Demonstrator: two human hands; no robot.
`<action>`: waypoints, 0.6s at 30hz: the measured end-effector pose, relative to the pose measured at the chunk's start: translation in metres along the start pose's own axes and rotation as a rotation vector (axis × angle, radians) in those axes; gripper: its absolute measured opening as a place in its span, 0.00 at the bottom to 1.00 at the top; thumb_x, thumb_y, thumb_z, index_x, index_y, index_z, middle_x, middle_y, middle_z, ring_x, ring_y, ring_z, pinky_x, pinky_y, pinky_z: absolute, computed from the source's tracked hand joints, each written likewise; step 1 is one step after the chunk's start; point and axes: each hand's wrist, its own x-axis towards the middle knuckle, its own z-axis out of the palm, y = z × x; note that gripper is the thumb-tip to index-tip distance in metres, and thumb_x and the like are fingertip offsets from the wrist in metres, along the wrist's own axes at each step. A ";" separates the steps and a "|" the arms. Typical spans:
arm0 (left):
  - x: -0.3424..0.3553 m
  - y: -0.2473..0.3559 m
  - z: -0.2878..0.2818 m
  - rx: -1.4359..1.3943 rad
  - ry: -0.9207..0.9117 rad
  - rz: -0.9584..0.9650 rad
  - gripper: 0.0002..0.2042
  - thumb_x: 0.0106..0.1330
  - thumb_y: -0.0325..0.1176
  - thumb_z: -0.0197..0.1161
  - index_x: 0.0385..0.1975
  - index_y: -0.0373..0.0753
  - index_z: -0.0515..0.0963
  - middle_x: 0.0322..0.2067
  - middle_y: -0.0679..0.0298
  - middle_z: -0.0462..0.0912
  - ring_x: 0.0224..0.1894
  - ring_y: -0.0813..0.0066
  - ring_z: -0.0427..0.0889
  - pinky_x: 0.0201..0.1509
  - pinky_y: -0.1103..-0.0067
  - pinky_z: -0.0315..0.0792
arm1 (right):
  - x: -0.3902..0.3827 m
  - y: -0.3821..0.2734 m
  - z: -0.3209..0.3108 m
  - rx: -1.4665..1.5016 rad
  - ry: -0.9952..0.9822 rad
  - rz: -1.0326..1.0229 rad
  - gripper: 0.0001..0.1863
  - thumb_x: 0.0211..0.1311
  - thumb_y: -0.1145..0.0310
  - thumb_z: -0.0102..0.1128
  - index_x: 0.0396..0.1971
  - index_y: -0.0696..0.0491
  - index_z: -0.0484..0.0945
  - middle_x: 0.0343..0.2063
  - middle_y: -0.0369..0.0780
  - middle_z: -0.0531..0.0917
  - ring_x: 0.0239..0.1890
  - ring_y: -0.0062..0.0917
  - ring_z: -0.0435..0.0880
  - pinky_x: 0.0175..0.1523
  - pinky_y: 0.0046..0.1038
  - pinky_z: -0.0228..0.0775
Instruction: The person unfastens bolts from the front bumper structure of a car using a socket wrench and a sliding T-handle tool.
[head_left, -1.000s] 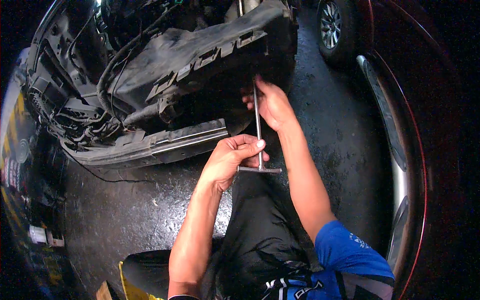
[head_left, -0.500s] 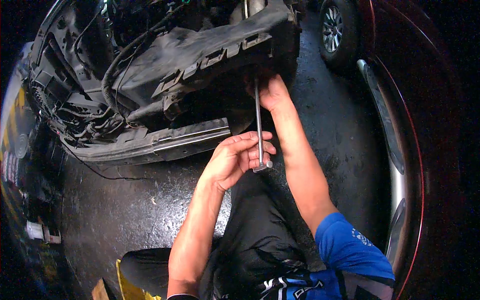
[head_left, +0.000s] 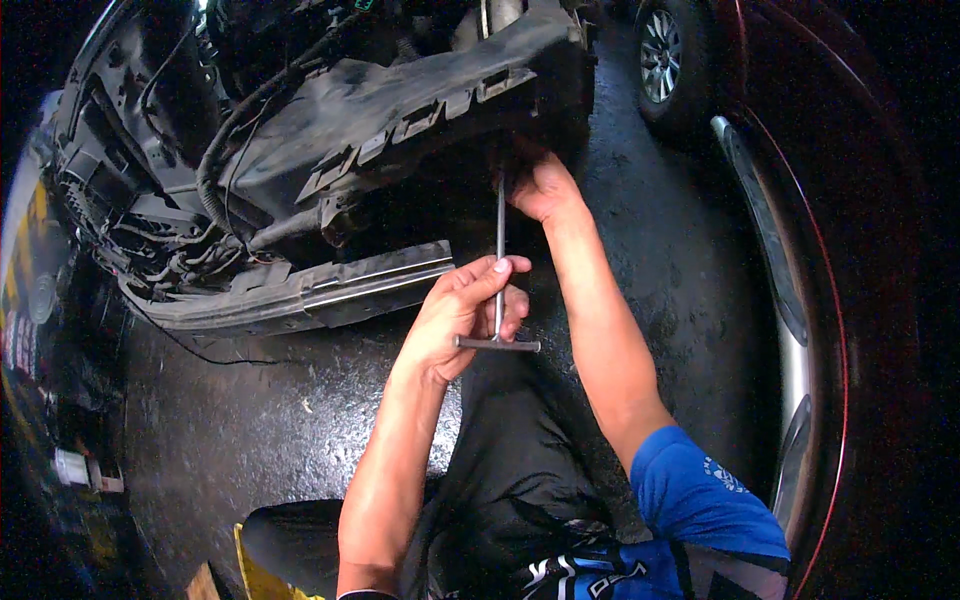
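A metal T-handle wrench [head_left: 500, 225] points away from me, its crossbar lying sideways at the near end. Just above the crossbar, my left hand [head_left: 470, 305] pinches the shaft between thumb and fingers. My right hand [head_left: 543, 188] reaches into the shadow below the car's dark front-corner panel [head_left: 420, 120], close to the far end of the shaft. Its fingers are lost in the dark, so what they touch cannot be made out. The wrench's far tip is hidden there too.
Left of my hands runs the car's exposed bumper beam [head_left: 350, 285], with hoses and wiring behind it. A dark red vehicle [head_left: 870, 300] with a side step stands on the right, its wheel [head_left: 665, 65] farther back. A yellow object [head_left: 255, 565] lies by my leg.
The T-handle wrench has turned about its shaft, so its crossbar now shows full length sideways. Its shaft and my left hand have shifted slightly left. My right hand stays under the panel.
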 end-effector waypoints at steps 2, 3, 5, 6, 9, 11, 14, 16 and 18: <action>-0.008 -0.002 -0.001 -0.071 -0.048 0.018 0.15 0.75 0.40 0.56 0.47 0.33 0.74 0.20 0.62 0.78 0.17 0.78 0.74 0.21 0.83 0.67 | 0.005 0.003 -0.002 -0.018 0.016 -0.016 0.12 0.68 0.64 0.59 0.47 0.52 0.80 0.40 0.40 0.85 0.39 0.33 0.83 0.44 0.35 0.78; -0.014 0.001 0.006 -0.041 -0.010 -0.015 0.14 0.75 0.40 0.56 0.47 0.33 0.74 0.19 0.63 0.76 0.17 0.78 0.73 0.21 0.83 0.67 | 0.007 0.004 -0.005 -0.040 0.033 -0.033 0.12 0.68 0.63 0.59 0.47 0.52 0.79 0.40 0.40 0.85 0.39 0.33 0.83 0.45 0.35 0.79; -0.021 -0.006 0.021 0.047 0.087 -0.028 0.14 0.74 0.41 0.56 0.43 0.34 0.75 0.14 0.66 0.72 0.12 0.78 0.69 0.16 0.82 0.63 | 0.009 -0.005 -0.022 -0.064 0.063 -0.039 0.13 0.67 0.64 0.61 0.47 0.52 0.79 0.40 0.40 0.85 0.40 0.33 0.84 0.46 0.35 0.79; -0.030 -0.006 0.022 0.070 0.076 -0.042 0.14 0.74 0.41 0.56 0.43 0.34 0.75 0.14 0.65 0.73 0.12 0.77 0.69 0.16 0.82 0.63 | 0.011 -0.006 -0.025 -0.078 0.078 -0.031 0.13 0.67 0.64 0.62 0.48 0.52 0.79 0.41 0.40 0.85 0.40 0.33 0.84 0.46 0.36 0.79; -0.067 -0.007 0.017 0.114 0.133 -0.092 0.13 0.74 0.40 0.56 0.44 0.34 0.74 0.15 0.61 0.76 0.12 0.76 0.71 0.16 0.81 0.63 | 0.011 0.016 -0.003 -0.121 0.127 -0.204 0.15 0.65 0.67 0.64 0.49 0.53 0.79 0.42 0.39 0.85 0.40 0.30 0.83 0.46 0.33 0.77; -0.086 -0.017 0.012 0.127 0.160 -0.098 0.14 0.74 0.40 0.56 0.45 0.34 0.75 0.15 0.61 0.76 0.13 0.76 0.71 0.18 0.81 0.63 | 0.012 0.022 0.004 -0.355 0.192 -0.379 0.16 0.64 0.68 0.64 0.51 0.54 0.79 0.43 0.39 0.84 0.39 0.28 0.82 0.46 0.32 0.76; -0.106 -0.026 0.009 0.124 0.144 -0.127 0.14 0.75 0.40 0.56 0.46 0.32 0.74 0.18 0.60 0.78 0.17 0.77 0.74 0.23 0.81 0.67 | 0.016 0.012 -0.011 -0.830 0.345 -0.647 0.17 0.64 0.69 0.64 0.53 0.55 0.78 0.45 0.37 0.83 0.40 0.24 0.80 0.46 0.31 0.74; -0.120 -0.034 0.004 0.152 0.190 -0.166 0.14 0.75 0.38 0.56 0.47 0.32 0.75 0.19 0.59 0.78 0.17 0.77 0.74 0.23 0.81 0.67 | 0.016 0.014 -0.011 -1.058 0.424 -0.717 0.18 0.65 0.69 0.63 0.54 0.56 0.78 0.46 0.37 0.83 0.41 0.23 0.79 0.47 0.31 0.73; -0.135 -0.040 -0.001 0.148 0.209 -0.178 0.13 0.75 0.37 0.56 0.47 0.31 0.75 0.20 0.58 0.79 0.17 0.77 0.75 0.23 0.81 0.67 | 0.011 0.023 -0.001 -0.751 0.323 -0.658 0.16 0.67 0.67 0.61 0.52 0.54 0.79 0.47 0.37 0.82 0.42 0.24 0.79 0.48 0.34 0.73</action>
